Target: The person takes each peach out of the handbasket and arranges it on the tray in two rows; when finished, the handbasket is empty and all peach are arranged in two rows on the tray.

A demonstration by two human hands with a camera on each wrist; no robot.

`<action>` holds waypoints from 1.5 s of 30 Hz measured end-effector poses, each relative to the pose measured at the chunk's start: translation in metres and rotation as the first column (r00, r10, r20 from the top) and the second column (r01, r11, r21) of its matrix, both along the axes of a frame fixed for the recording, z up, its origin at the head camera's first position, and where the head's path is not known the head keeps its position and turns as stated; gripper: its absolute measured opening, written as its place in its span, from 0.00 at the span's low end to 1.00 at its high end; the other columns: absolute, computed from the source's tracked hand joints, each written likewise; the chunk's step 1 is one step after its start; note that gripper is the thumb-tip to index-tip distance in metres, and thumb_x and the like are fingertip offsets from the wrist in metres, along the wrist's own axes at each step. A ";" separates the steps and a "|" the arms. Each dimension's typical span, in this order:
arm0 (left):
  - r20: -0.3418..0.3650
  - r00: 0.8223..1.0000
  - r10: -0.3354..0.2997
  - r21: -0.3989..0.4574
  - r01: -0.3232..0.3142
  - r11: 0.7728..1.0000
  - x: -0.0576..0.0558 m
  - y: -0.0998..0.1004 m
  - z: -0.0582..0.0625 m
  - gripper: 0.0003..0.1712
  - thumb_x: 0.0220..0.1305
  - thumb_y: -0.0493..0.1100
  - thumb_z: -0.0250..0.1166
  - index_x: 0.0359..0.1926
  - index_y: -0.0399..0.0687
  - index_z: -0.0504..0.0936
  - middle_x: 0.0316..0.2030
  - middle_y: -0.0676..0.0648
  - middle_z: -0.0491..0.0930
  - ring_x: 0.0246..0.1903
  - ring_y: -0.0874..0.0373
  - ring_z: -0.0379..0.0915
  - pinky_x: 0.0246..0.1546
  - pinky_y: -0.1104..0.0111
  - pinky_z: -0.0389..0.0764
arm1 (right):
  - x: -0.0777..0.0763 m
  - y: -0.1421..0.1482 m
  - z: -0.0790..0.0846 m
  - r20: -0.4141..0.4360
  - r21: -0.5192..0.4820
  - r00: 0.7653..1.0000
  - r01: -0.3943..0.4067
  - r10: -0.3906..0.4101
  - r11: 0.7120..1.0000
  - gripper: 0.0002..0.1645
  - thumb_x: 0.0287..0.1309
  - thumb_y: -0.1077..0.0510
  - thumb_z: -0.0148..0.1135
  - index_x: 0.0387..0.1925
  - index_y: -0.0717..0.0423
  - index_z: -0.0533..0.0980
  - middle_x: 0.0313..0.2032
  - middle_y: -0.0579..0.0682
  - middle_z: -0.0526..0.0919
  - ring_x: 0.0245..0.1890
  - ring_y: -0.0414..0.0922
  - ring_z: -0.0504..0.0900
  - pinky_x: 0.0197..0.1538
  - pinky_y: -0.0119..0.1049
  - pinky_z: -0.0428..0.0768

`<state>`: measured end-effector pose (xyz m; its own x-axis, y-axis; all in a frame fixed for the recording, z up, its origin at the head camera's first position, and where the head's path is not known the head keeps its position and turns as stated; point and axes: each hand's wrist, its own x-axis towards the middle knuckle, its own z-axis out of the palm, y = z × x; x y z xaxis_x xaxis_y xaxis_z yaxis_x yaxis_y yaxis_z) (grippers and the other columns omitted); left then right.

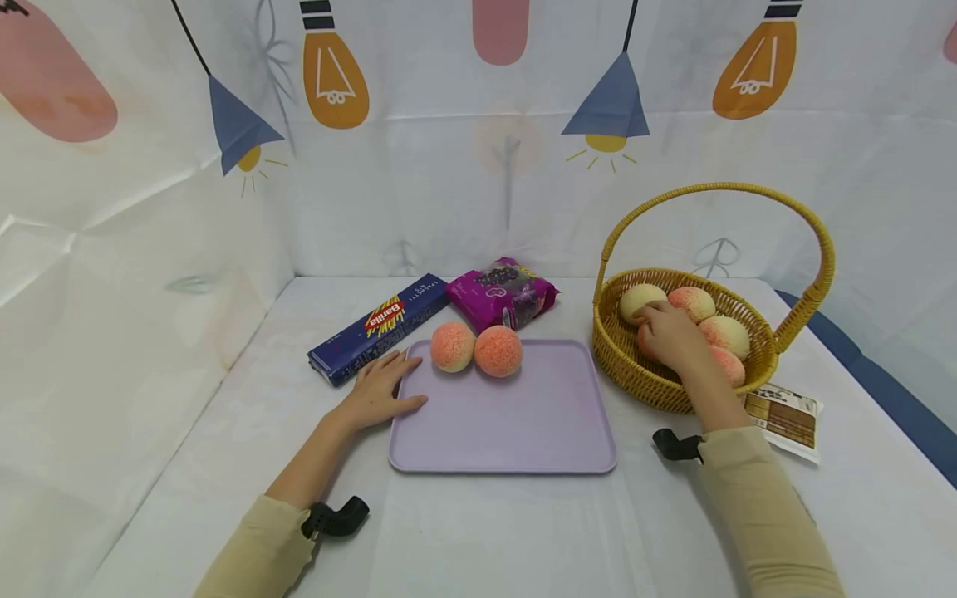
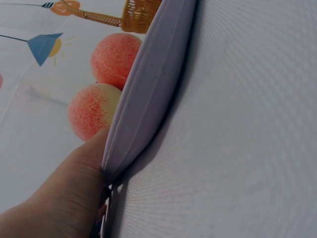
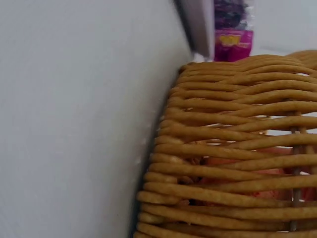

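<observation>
In the head view, my left hand (image 1: 379, 394) rests on the left rim of a lilac tray (image 1: 516, 423), its fingers spread and the thumb lying over the edge. Two pink-and-cream toy peaches (image 1: 452, 346) sit side by side at the tray's back left. My right hand (image 1: 673, 336) reaches into a wicker basket (image 1: 646, 384) with a tall handle. Its fingers curl over a reddish peach (image 1: 646, 342), mostly hidden beneath the hand, next to a pale peach (image 1: 640, 301). The right wrist view shows only the basket's woven side (image 3: 233, 148), not the hand.
Behind the tray lie a blue Barilla spaghetti box (image 1: 381, 325) and a purple snack bag (image 1: 503, 294). A brown-and-white packet (image 1: 785, 419) lies partly under the basket's right side. Other peaches (image 1: 725, 335) fill the basket's right half. A printed cloth hangs behind.
</observation>
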<state>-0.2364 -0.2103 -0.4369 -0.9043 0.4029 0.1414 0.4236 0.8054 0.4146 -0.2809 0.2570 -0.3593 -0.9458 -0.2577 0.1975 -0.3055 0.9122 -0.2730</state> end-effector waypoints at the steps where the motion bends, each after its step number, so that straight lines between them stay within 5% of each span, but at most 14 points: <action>1: 0.001 1.000 0.000 -0.001 0.000 1.000 0.000 0.000 0.000 0.43 0.53 0.63 0.60 0.65 0.46 0.65 0.64 0.37 0.59 0.66 0.41 0.46 0.60 0.43 0.42 | 0.001 -0.001 0.000 0.013 0.024 1.000 0.027 -0.028 0.999 0.22 0.61 0.63 0.36 0.48 0.67 0.73 0.53 0.68 0.67 0.51 0.70 0.65 0.52 0.60 0.64; 7: 0.010 1.000 -0.006 0.004 0.006 1.000 0.001 0.001 0.002 0.43 0.53 0.63 0.60 0.65 0.46 0.64 0.64 0.36 0.59 0.66 0.41 0.46 0.60 0.43 0.42 | 0.007 -0.003 0.001 0.105 0.098 0.982 0.144 -0.154 0.985 0.25 0.65 0.56 0.33 0.54 0.65 0.68 0.55 0.71 0.63 0.55 0.70 0.58 0.55 0.63 0.57; 13: 0.003 1.000 -0.002 -0.002 0.002 1.000 0.000 0.000 0.002 0.43 0.53 0.63 0.60 0.65 0.46 0.64 0.64 0.37 0.60 0.66 0.41 0.46 0.60 0.43 0.42 | 0.008 -0.001 0.001 0.095 0.083 0.978 0.177 -0.184 0.981 0.27 0.63 0.49 0.34 0.53 0.64 0.67 0.49 0.72 0.66 0.48 0.72 0.64 0.45 0.65 0.64; 23: 0.013 1.000 -0.001 -0.002 0.001 1.000 0.001 0.000 0.002 0.43 0.53 0.63 0.60 0.65 0.46 0.64 0.64 0.37 0.59 0.66 0.40 0.45 0.60 0.43 0.41 | 0.004 -0.004 -0.003 0.190 -0.021 0.982 0.017 -0.013 1.000 0.28 0.60 0.43 0.44 0.48 0.63 0.71 0.44 0.67 0.76 0.45 0.67 0.73 0.44 0.58 0.70; 30: 0.011 1.000 -0.001 -0.005 0.001 1.000 0.000 0.001 0.003 0.43 0.53 0.63 0.60 0.65 0.46 0.64 0.64 0.37 0.59 0.66 0.41 0.45 0.60 0.43 0.41 | 0.008 -0.003 -0.002 0.194 -0.065 0.980 -0.027 0.039 0.998 0.28 0.59 0.45 0.48 0.53 0.60 0.71 0.48 0.64 0.76 0.49 0.64 0.72 0.50 0.57 0.69; 45: 0.015 1.000 0.002 -0.006 -0.002 1.000 -0.001 0.000 0.001 0.43 0.53 0.63 0.60 0.65 0.46 0.64 0.65 0.37 0.59 0.66 0.42 0.45 0.60 0.44 0.41 | 0.011 -0.005 0.003 0.136 -0.175 0.991 0.012 0.012 0.984 0.34 0.57 0.42 0.54 0.57 0.62 0.67 0.53 0.69 0.69 0.55 0.65 0.65 0.54 0.59 0.63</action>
